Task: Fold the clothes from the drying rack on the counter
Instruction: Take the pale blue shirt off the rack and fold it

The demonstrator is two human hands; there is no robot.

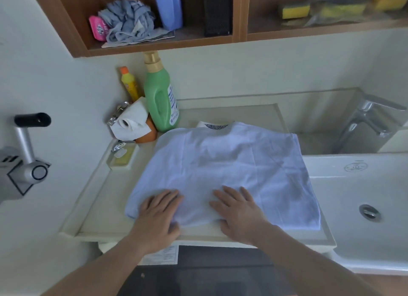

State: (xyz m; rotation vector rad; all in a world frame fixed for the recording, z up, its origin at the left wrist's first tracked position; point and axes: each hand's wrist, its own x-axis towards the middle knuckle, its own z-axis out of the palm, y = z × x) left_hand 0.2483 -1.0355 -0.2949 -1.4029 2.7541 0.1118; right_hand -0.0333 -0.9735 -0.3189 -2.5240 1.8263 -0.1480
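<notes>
A pale blue-white shirt [225, 170] lies spread flat on the cream counter [99, 198], its collar with a dark blue pattern at the far edge. My left hand [160, 214] rests flat on the shirt's near left edge, fingers straight. My right hand [237, 211] lies flat on the near middle of the shirt, fingers spread. Neither hand grips the cloth. The shirt's right edge reaches over toward the sink.
A green detergent bottle [161, 97], a yellow bottle [130, 84], a paper roll [130, 121] and a soap dish [122, 156] crowd the counter's back left. A white sink [364, 207] with a chrome tap [364, 119] lies right. A wooden shelf [154, 44] hangs above.
</notes>
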